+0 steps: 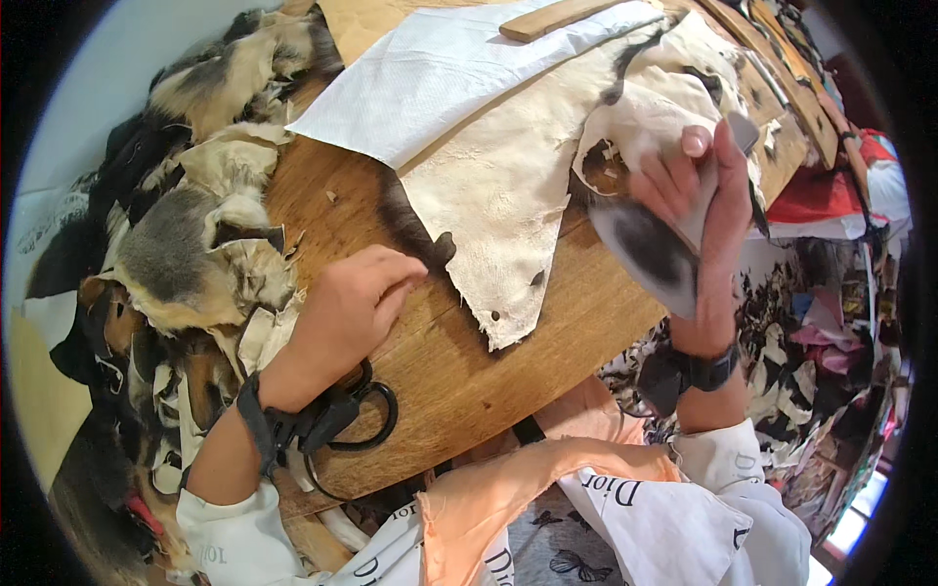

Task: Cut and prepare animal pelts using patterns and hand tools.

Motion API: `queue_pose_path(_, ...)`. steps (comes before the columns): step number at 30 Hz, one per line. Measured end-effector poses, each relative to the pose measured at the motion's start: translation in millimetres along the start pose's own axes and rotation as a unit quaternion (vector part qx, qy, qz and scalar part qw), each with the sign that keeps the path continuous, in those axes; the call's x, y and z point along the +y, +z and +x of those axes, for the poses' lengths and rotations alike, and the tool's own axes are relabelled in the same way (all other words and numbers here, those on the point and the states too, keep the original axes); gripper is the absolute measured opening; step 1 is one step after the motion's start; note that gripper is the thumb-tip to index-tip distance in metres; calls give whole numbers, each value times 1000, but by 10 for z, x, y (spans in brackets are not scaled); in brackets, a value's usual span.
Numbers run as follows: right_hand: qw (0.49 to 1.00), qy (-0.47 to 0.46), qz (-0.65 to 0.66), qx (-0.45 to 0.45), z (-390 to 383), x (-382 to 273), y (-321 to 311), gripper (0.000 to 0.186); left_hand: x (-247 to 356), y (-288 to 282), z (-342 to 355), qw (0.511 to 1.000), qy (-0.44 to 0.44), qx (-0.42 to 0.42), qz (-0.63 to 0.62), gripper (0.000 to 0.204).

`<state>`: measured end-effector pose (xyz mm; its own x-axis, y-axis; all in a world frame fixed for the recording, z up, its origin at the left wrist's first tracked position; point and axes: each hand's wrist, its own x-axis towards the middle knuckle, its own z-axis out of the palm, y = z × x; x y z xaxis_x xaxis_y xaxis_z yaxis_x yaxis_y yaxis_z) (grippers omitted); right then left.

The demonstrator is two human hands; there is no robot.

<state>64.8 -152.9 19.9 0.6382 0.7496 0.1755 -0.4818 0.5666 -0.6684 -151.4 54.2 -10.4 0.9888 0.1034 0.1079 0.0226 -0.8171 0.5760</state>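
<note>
A cream animal hide (pixel 513 195) lies skin side up on a wooden table, its narrow end pointing toward me and dark fur along its left edge. Just left of that edge, my left hand (pixel 347 308) hovers with its fingers curled together; nothing sticks out of them. My right hand (pixel 699 186) is raised over the right part of the hide. It grips a grey-and-white piece of fur (pixel 650 249) with a dark patch, smeared by motion. Black-handled scissors (pixel 366 420) rest by my left wrist, their blades hidden.
Fur and hide scraps (pixel 186 234) are heaped at the left table edge. A white sheet (pixel 420 78) with a wooden strip (pixel 562 18) on it covers the far side. More scraps (pixel 782 371) lie below on the right. Another person's arm (pixel 850 142) shows at far right.
</note>
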Motion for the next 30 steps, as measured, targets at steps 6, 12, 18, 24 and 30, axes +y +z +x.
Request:
queue_pose_path(6, 977, 150, -60, 141, -294, 912, 242, 18, -61, 119, 134, 996, 85, 36, 17, 16)
queue_pose_path(12, 865, 14, -470, 176, -352, 1242, 471, 18, -140, 162, 164, 979, 184, 24, 83, 18)
queue_pose_path(18, 811, -36, -555, 180, -428, 1381, 454, 16, -190, 185, 179, 954, 264, 33, 136, 21)
queue_pose_path(24, 778, -75, -597, 179, -420, 1448, 436, 13, -187, 145, 218, 935, 314, -1, 167, 23)
queue_pose_path(30, 735, -123, -645, 172, -460, 1527, 419, 9, -132, 170, 236, 936, 314, -21, 155, 13)
